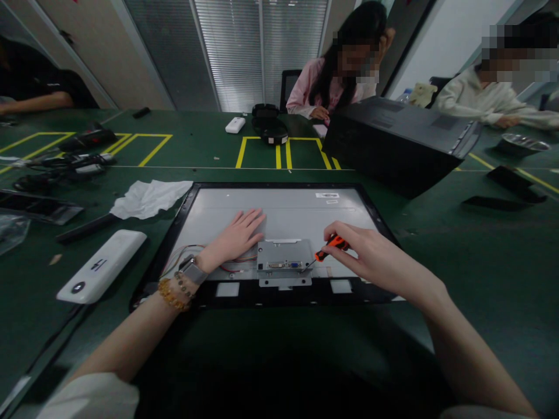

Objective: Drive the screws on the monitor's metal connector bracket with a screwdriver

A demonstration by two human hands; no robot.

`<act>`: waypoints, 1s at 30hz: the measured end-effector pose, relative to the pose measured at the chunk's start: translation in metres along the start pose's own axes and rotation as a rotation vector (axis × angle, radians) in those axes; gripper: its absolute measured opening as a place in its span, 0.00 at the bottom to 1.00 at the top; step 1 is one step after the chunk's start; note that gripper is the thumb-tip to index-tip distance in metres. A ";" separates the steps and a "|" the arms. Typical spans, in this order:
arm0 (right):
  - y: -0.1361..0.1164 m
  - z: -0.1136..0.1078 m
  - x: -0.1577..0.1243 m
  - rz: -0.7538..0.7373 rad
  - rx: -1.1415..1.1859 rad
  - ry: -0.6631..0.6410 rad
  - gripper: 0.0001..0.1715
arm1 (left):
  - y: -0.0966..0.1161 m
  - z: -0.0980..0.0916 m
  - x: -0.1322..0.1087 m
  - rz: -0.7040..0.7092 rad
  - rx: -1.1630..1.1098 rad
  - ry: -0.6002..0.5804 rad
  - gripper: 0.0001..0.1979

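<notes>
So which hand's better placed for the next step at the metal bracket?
Probably your right hand: its fingers hold the screwdriver, tip at the metal bracket. Your left hand rests palm-down on the panel.

Head view being aimed forward and down
The left hand (pixel 239 234) and right hand (pixel 364 250) are being seen nearby from behind and above, the table (pixel 196 148) beyond them.

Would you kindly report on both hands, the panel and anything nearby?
Right hand holding screwdriver, tip at metal box. Left hand flat on panel. Thin wires left of box.
</notes>
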State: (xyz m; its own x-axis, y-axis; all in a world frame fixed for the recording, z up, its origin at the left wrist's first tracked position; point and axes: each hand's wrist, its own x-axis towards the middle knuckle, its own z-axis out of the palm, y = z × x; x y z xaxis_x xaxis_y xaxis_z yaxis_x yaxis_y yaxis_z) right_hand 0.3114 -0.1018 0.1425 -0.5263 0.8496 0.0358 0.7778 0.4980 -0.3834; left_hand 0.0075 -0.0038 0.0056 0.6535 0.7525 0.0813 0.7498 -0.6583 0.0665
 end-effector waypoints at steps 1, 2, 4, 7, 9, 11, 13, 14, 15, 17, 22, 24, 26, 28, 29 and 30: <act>0.000 0.000 0.000 -0.005 -0.017 0.005 0.10 | 0.000 0.000 0.000 -0.001 0.001 -0.001 0.28; 0.000 0.000 0.001 -0.014 -0.028 0.011 0.11 | 0.000 0.000 0.000 -0.001 0.001 -0.004 0.28; 0.000 -0.002 0.000 -0.048 -0.028 0.020 0.10 | 0.000 0.000 0.000 -0.002 0.002 -0.008 0.28; -0.002 -0.006 -0.001 -0.095 -0.014 0.007 0.06 | 0.000 -0.001 0.000 0.000 -0.004 -0.007 0.28; -0.003 -0.008 -0.001 -0.102 -0.009 -0.008 0.06 | 0.000 -0.001 0.000 0.000 -0.009 -0.004 0.28; -0.003 -0.009 -0.002 -0.092 -0.012 -0.012 0.06 | 0.000 -0.001 0.000 -0.002 -0.011 -0.006 0.28; -0.004 -0.007 -0.001 -0.084 -0.022 -0.008 0.05 | 0.000 -0.001 0.000 -0.004 -0.010 -0.010 0.28; -0.004 -0.007 -0.001 -0.079 -0.028 -0.003 0.05 | 0.000 -0.001 0.000 -0.004 -0.010 -0.012 0.28; -0.004 -0.006 -0.001 -0.073 -0.035 0.003 0.06 | 0.000 -0.001 0.000 -0.004 -0.010 -0.014 0.28; -0.005 -0.004 -0.001 -0.066 -0.040 0.014 0.07 | 0.000 -0.001 0.000 -0.003 -0.009 -0.016 0.28; -0.005 -0.003 -0.001 -0.065 -0.049 0.031 0.13 | 0.000 -0.001 0.000 0.002 -0.014 -0.012 0.28; -0.004 -0.003 -0.001 -0.055 -0.083 0.037 0.17 | 0.000 -0.001 0.000 0.002 -0.016 -0.009 0.29; -0.003 -0.003 -0.001 -0.034 -0.124 0.035 0.20 | 0.000 -0.001 0.000 0.006 -0.018 -0.007 0.29; -0.002 -0.002 0.000 -0.021 -0.145 0.033 0.21 | 0.000 -0.001 0.000 0.006 -0.020 -0.006 0.29; -0.002 -0.002 0.000 -0.022 -0.146 0.035 0.20 | 0.000 -0.001 0.000 0.005 -0.020 -0.006 0.28; -0.001 -0.002 0.000 -0.026 -0.140 0.040 0.19 | 0.000 -0.001 0.000 0.003 -0.018 -0.006 0.28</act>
State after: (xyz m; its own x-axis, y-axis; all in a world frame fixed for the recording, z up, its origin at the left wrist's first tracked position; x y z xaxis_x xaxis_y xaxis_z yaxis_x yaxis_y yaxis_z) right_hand 0.3107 -0.1020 0.1444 -0.5349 0.8409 0.0818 0.8059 0.5369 -0.2493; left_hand 0.0070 -0.0039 0.0067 0.6567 0.7504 0.0753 0.7456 -0.6610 0.0839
